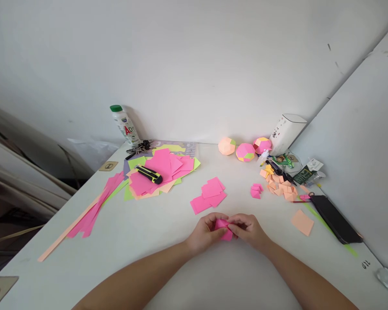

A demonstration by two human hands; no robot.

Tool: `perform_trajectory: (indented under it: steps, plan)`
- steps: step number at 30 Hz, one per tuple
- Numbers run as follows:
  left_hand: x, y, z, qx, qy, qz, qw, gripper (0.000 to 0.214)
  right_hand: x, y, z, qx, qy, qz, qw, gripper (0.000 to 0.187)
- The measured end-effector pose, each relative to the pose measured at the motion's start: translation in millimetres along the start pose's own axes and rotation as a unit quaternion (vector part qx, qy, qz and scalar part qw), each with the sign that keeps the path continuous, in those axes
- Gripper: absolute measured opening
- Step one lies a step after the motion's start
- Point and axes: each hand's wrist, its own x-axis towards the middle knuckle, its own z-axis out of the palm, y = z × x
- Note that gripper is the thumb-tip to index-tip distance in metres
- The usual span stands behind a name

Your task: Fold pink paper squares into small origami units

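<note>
Between my two hands is a pink piece of paper (pixel 225 234), partly folded and partly hidden by fingers. My left hand (pixel 207 232) pinches its left side, thumb in front. Fingers of my right hand (pixel 248 230) are closed on its right edge. Just beyond my hands lie several flat pink paper rectangles (pixel 210 193), overlapping in a loose pile. A small group of folded pink paper pieces (pixel 256 190) sits to the right of that pile. Farther right is a heap of folded peach paper pieces (pixel 280 187).
A yellow-and-black utility knife (pixel 149 174) rests on coloured paper sheets (pixel 161 165). Paper strips (pixel 90 211) lie at left. A bottle (pixel 126 125), keys (pixel 139 148), paper balls (pixel 245 152) and a white container (pixel 287 133) stand along the wall. A black phone-like case (pixel 336 218) lies right.
</note>
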Motion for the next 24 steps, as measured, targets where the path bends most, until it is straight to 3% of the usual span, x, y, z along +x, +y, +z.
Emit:
perform_trajectory:
  steps: [11,24]
  plan:
    - [1.8,-9.5,-6.3,0.024,0.074,0.000,0.997,0.031,-3.0,-1.6,-0.7,-0.114,0.001,-0.139,0.984,0.021]
    - [1.0,-4.1,-4.3,0.053,0.095,-0.017,0.994,0.035,-3.4,2.2,2.9,-0.142,0.023,-0.122,0.982,0.021]
